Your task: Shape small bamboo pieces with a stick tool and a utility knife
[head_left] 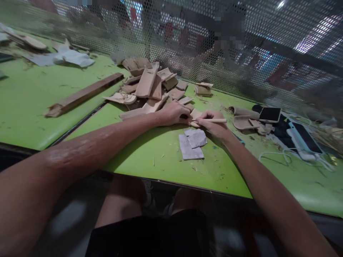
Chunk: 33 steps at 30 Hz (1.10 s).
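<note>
My left hand (174,112) is closed on the left edge of a small, pale curved piece of wood (196,113), low over the green table (150,153). A slim, pale, pen-like tool (219,121) is gripped in my right hand (213,127), its handle pointing right. The tool's tip meets or nearly meets the wood piece; fingers partly hide that spot. Just in front of both hands lie small grey paper-like sheets (191,144), overlapping. Behind my left hand rises a pile of curved wooden pieces (148,84).
A long wooden bar (85,93) lies left, by a seam in the tabletop. Rightward are more curved pieces (242,121), a dark-screened phone (270,114), another phone (308,137) and white cables (276,153). A perforated metal screen (187,46) stands along the back.
</note>
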Each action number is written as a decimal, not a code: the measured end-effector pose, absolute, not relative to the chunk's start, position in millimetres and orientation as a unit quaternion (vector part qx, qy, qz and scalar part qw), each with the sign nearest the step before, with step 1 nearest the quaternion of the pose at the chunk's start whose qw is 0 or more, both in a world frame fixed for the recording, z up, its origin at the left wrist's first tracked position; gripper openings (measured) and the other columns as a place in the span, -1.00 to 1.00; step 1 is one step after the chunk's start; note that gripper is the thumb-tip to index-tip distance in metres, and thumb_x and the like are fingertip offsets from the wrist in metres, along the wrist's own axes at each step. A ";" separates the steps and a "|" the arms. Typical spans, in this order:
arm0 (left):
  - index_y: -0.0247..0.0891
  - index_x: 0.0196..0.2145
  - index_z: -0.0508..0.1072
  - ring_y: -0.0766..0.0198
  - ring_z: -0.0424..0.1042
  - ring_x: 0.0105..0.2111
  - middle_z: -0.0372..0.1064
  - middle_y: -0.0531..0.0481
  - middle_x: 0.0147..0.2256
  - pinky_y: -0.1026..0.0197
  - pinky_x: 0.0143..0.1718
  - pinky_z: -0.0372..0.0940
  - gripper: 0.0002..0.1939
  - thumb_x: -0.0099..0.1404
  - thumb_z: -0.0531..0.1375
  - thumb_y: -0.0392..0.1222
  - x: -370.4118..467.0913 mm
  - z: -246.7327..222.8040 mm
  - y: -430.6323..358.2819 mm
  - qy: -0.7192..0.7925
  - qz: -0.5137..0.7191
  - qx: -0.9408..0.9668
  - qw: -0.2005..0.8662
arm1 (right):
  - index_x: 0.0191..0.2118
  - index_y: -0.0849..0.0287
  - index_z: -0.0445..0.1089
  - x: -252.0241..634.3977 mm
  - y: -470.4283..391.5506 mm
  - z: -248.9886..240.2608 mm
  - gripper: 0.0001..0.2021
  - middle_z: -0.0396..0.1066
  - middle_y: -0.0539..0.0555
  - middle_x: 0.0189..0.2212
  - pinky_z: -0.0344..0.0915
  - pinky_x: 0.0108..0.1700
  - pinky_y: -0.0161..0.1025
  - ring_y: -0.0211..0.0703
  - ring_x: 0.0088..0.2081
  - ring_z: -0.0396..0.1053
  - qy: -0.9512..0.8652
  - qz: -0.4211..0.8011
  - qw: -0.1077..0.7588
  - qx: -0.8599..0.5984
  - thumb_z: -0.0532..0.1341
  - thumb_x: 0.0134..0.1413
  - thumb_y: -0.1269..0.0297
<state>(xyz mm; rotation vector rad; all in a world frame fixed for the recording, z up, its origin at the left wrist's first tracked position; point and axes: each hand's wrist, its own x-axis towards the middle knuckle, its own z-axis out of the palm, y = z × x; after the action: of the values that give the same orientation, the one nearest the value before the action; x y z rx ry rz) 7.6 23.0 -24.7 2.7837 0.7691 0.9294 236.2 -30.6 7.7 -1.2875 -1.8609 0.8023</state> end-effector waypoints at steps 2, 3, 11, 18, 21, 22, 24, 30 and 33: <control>-0.17 -0.18 0.66 0.14 0.59 -0.15 0.64 -0.08 -0.21 0.11 0.02 0.28 -0.69 0.34 0.30 0.11 7.2 -24.8 24.4 0.250 0.303 0.918 0.052 | -0.53 0.11 0.40 238.2 -27.8 8.2 -0.76 0.38 0.10 -0.48 0.18 -0.44 -0.16 -0.16 -0.43 0.28 -0.733 0.307 0.349 -0.497 0.41 0.00 0.19; -0.17 -0.19 0.66 0.13 0.59 -0.15 0.64 -0.09 -0.20 0.10 0.01 0.28 -0.69 0.34 0.30 0.11 7.0 -24.6 24.5 0.248 0.300 0.920 0.051 | -0.53 0.11 0.40 239.3 -26.5 8.6 -0.76 0.39 0.10 -0.48 0.18 -0.44 -0.16 -0.16 -0.42 0.27 -0.736 0.307 0.344 -0.496 0.42 0.00 0.19; -0.12 -0.16 0.66 0.11 0.57 -0.07 0.61 -0.07 -0.07 0.07 -0.02 0.26 -0.71 0.38 0.27 0.09 6.4 -22.9 16.6 0.264 0.300 0.916 0.022 | -0.52 0.10 0.38 245.5 -25.2 10.8 -0.74 0.35 0.07 -0.48 0.14 -0.46 -0.18 -0.18 -0.43 0.23 -0.746 0.314 0.333 -0.484 0.42 0.02 0.18; -0.10 -0.17 0.66 0.09 0.55 -0.04 0.60 -0.05 -0.06 0.08 -0.03 0.22 -0.74 0.39 0.26 0.07 7.5 -21.0 13.7 0.275 0.289 0.916 0.038 | -0.54 0.10 0.35 247.2 -27.8 14.7 -0.75 0.33 0.03 -0.52 0.06 -0.48 -0.22 -0.23 -0.47 0.18 -0.730 0.362 0.328 -0.478 0.41 -0.04 0.20; -0.10 -0.17 0.66 0.09 0.54 -0.04 0.60 -0.06 -0.07 0.08 -0.02 0.21 -0.73 0.39 0.25 0.07 8.2 -19.5 11.7 0.275 0.290 0.916 0.041 | -0.53 0.09 0.35 251.0 -27.9 17.1 -0.76 0.32 0.02 -0.52 0.06 -0.48 -0.21 -0.22 -0.48 0.18 -0.720 0.383 0.320 -0.483 0.42 -0.05 0.22; -0.11 -0.16 0.66 0.09 0.54 -0.03 0.59 -0.06 -0.07 0.08 -0.02 0.21 -0.73 0.40 0.24 0.08 8.4 -19.0 11.1 0.274 0.289 0.916 0.041 | -0.52 0.09 0.35 252.8 -27.3 17.7 -0.77 0.31 0.02 -0.52 0.07 -0.47 -0.21 -0.22 -0.49 0.18 -0.718 0.392 0.312 -0.483 0.42 -0.05 0.23; -0.11 -0.16 0.65 0.10 0.54 -0.04 0.59 -0.06 -0.06 0.09 -0.01 0.20 -0.72 0.41 0.24 0.08 8.7 -18.0 10.2 0.268 0.285 0.919 0.044 | -0.50 0.08 0.35 256.6 -25.3 18.8 -0.77 0.30 0.01 -0.51 0.08 -0.47 -0.20 -0.22 -0.49 0.19 -0.716 0.407 0.300 -0.480 0.43 -0.05 0.24; -0.10 -0.16 0.64 0.13 0.55 -0.08 0.60 -0.05 -0.08 0.10 -0.01 0.20 -0.73 0.43 0.22 0.07 7.9 -19.4 8.5 0.267 0.289 0.918 0.037 | -0.49 0.08 0.36 261.5 -23.3 19.2 -0.78 0.31 0.01 -0.52 0.08 -0.47 -0.22 -0.23 -0.48 0.21 -0.714 0.420 0.293 -0.478 0.43 -0.10 0.25; -0.11 -0.16 0.63 0.16 0.54 -0.08 0.60 -0.05 -0.09 0.12 -0.02 0.20 -0.71 0.46 0.19 0.08 7.3 -19.7 6.6 0.258 0.287 0.922 0.036 | -0.51 0.09 0.34 258.1 -27.6 15.5 -0.76 0.31 -0.01 -0.54 0.06 -0.50 -0.25 -0.25 -0.50 0.20 -0.686 0.435 0.321 -0.487 0.43 -0.11 0.24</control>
<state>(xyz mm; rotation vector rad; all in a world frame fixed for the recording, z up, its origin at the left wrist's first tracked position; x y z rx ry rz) 7.3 6.6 -19.7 2.8317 0.7936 0.8826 258.1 -27.6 15.5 -1.2790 -1.8017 1.1440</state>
